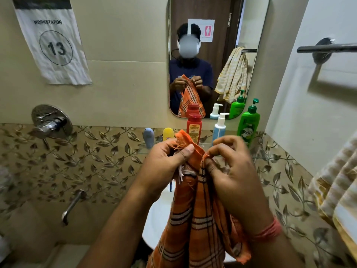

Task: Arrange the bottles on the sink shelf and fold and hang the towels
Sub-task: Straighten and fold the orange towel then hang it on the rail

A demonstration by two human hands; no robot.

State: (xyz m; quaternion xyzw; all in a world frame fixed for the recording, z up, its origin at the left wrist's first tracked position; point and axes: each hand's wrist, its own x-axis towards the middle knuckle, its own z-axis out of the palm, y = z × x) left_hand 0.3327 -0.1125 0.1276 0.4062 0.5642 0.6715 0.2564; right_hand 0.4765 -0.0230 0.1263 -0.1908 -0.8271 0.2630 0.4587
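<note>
An orange checked towel (pixel 197 219) hangs in front of me over the white sink (pixel 158 215). My left hand (pixel 166 163) pinches its frayed upper corner, and my right hand (pixel 231 171) grips the upper edge beside it. On the glass shelf (pixel 143 150) behind my hands stand a grey-blue bottle (pixel 148 137), a yellow bottle (pixel 168 134), a red bottle (pixel 194 127), a white-and-blue pump bottle (pixel 219 127) and a green pump bottle (pixel 248 125). A yellow-and-white striped towel (pixel 336 192) hangs at the right edge.
A metal towel bar (pixel 326 48) sticks out of the right wall. The mirror (pixel 218 55) above the shelf reflects a person and the towels. On the left wall are a tap handle (pixel 51 121), a spout (pixel 72 206) and a paper sign (pixel 52 41).
</note>
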